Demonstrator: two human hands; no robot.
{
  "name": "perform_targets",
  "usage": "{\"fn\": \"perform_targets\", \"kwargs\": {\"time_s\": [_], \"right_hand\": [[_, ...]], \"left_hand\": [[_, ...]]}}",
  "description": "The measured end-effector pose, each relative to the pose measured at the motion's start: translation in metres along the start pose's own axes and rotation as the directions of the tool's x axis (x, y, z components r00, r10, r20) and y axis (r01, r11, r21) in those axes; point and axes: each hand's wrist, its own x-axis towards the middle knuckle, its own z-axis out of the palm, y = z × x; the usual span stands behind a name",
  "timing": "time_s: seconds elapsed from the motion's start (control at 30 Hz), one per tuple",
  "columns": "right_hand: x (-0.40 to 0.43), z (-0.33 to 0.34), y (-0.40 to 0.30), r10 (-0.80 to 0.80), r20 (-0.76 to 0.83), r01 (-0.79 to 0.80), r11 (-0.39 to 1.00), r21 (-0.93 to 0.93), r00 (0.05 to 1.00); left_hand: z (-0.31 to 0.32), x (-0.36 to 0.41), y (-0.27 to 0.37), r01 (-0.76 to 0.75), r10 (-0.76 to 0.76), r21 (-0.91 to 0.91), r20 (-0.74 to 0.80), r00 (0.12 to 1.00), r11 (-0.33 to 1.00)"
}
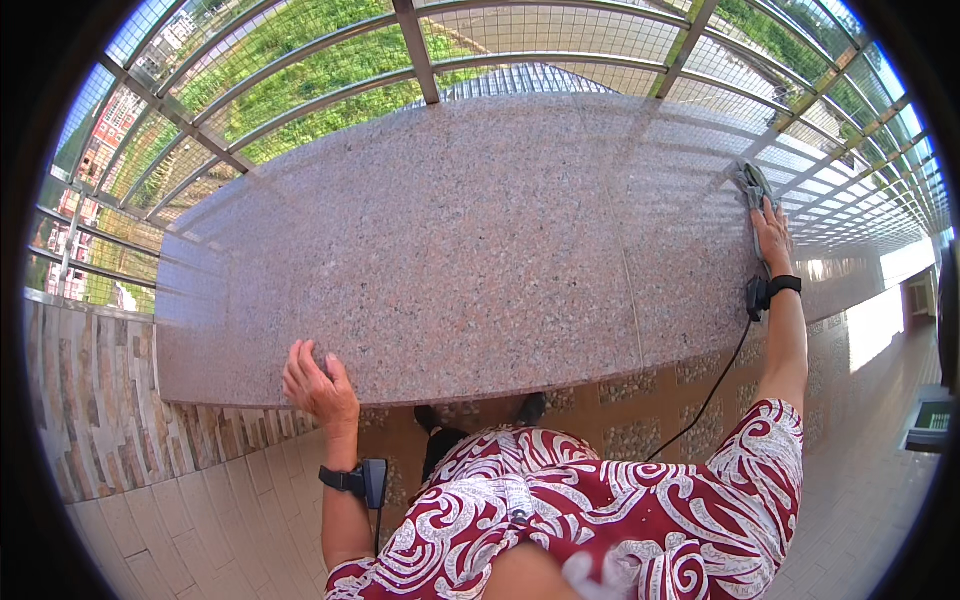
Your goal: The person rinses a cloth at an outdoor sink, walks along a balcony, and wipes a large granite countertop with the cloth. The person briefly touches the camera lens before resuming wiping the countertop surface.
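A broad speckled pinkish-grey stone slab (450, 247) stretches before me, its front edge near my waist. At its right part, my right hand (771, 231) presses a crumpled grey cloth (752, 182) against the top. The cloth reaches past my fingertips and along the side of the palm. Over the near left edge of the slab hovers or rests my left hand (319, 382), fingers loosely bent and apart, with nothing in it. Whether it touches the stone is hard to tell. A thin seam (628, 277) crosses the slab to the right of its middle.
A metal railing with wire mesh (300, 56) curves along the slab's far side. At the left is a wall of striped tiles (90, 397). Each wrist wears a strapped device; a black cable (709, 409) runs from the right one. Patterned floor (630, 439) lies below the front edge.
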Motion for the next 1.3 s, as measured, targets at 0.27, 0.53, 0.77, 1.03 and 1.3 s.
{"fn": "perform_targets", "kwargs": {"time_s": [0.27,0.53,0.77,1.03,1.3], "right_hand": [[-0.15,-0.007,-0.035,-0.073,-0.078,0.075,0.997,0.017,0.994],[-0.364,-0.03,-0.286,-0.386,-0.216,0.408,0.911,0.067,0.897],[-0.507,-0.026,-0.487,-0.622,-0.348,0.712,0.639,0.292,0.702],[-0.473,-0.037,-0.431,-0.686,-0.217,0.719,0.673,0.173,0.694],[-0.381,-0.035,-0.391,-0.536,-0.012,0.536,0.844,0.022,0.844]], "left_hand": [[0.009,-0.006,-0.007,-0.052,0.053,0.023,-0.041,0.998,0.998],[0.01,-0.012,-0.024,-0.156,0.16,-0.189,0.007,0.987,0.97],[0.012,-0.004,-0.039,-0.12,0.179,-0.477,0.079,0.981,0.871],[-0.011,0.017,-0.188,-0.18,0.207,-0.463,0.009,0.978,0.868],[-0.02,0.038,-0.374,0.205,-0.205,0.002,0.05,0.978,0.979]]}}
